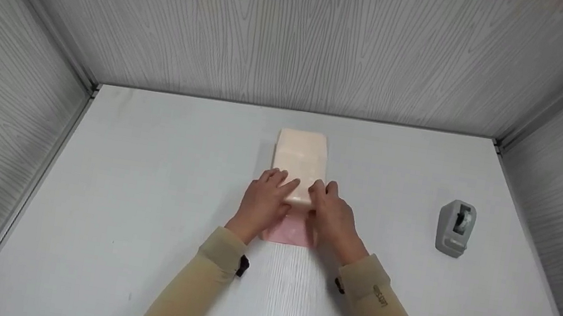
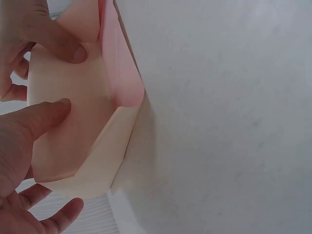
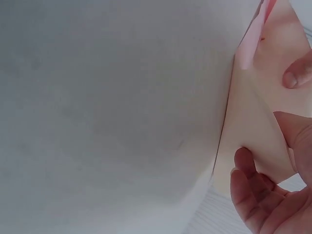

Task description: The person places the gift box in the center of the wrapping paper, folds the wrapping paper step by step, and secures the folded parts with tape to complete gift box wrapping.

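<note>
A block-shaped box (image 1: 302, 153) stands on the table under cream wrapping paper (image 3: 248, 117). The paper's pink inner side (image 1: 289, 233) shows as a flap at the near end. At the box's near left corner my left hand (image 1: 261, 203) holds the paper, its thumb (image 2: 51, 112) on the cream end and some fingers spread beside it. My right hand (image 1: 334, 217) grips the near right corner; in the right wrist view, its thumb lies over a slanting folded edge, its fingers curled against the outside of the paper. What is inside the paper is hidden.
A grey tape dispenser (image 1: 455, 228) with a roll in it stands on the right side of the white table (image 1: 162, 162). Grey wood-grain panels (image 1: 300, 37) enclose the table at the back, left and right.
</note>
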The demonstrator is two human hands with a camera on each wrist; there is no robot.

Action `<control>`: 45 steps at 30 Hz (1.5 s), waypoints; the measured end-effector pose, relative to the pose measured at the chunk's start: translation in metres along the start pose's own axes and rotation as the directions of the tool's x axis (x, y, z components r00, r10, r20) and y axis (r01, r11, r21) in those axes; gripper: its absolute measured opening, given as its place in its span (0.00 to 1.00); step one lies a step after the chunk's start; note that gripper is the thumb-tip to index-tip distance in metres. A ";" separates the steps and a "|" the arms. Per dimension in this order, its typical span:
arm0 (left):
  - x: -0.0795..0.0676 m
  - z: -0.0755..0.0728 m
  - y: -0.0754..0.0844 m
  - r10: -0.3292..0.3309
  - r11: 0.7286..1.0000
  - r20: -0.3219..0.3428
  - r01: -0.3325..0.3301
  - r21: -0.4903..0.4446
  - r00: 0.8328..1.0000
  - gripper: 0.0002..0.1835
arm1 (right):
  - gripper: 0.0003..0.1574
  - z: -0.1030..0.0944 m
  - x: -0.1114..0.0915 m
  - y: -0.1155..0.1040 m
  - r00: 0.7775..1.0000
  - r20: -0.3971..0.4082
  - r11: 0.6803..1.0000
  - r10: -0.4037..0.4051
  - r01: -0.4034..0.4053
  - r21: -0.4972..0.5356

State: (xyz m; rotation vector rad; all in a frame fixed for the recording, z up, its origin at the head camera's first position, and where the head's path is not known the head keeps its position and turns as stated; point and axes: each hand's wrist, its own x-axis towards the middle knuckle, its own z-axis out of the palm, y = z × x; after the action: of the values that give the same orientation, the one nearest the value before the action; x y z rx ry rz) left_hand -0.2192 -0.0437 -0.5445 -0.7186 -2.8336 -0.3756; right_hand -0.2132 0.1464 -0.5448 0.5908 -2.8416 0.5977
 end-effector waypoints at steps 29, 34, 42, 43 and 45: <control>-0.001 0.000 0.003 -0.013 0.999 -0.068 0.011 -0.035 0.998 0.31 | 0.09 -0.008 -0.023 -0.002 0.836 0.095 0.706 0.540 -0.511 0.490; -0.001 0.001 0.002 -0.014 0.999 -0.068 0.011 -0.047 0.998 0.31 | 0.10 -0.006 -0.021 -0.004 0.811 0.119 0.655 0.573 -0.540 0.528; 0.000 -0.001 0.003 -0.043 0.997 -0.013 0.042 -0.062 0.999 0.32 | 0.09 -0.007 -0.024 -0.003 0.787 0.180 0.583 0.590 -0.570 0.579; 0.001 -0.001 0.003 -0.047 0.997 -0.003 0.047 -0.062 0.999 0.32 | 0.09 -0.007 -0.025 -0.003 0.782 0.194 0.570 0.592 -0.577 0.585; 0.001 -0.001 0.004 -0.054 0.997 0.012 0.054 -0.062 0.998 0.32 | 0.09 -0.007 -0.027 -0.003 0.773 0.215 0.550 0.596 -0.589 0.592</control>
State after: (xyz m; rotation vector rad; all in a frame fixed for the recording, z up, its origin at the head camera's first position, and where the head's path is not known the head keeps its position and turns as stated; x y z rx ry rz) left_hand -0.2181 -0.0405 -0.5423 -0.6581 -2.8668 -0.4716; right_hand -0.1869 0.1560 -0.5441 -0.3830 -2.7272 1.7112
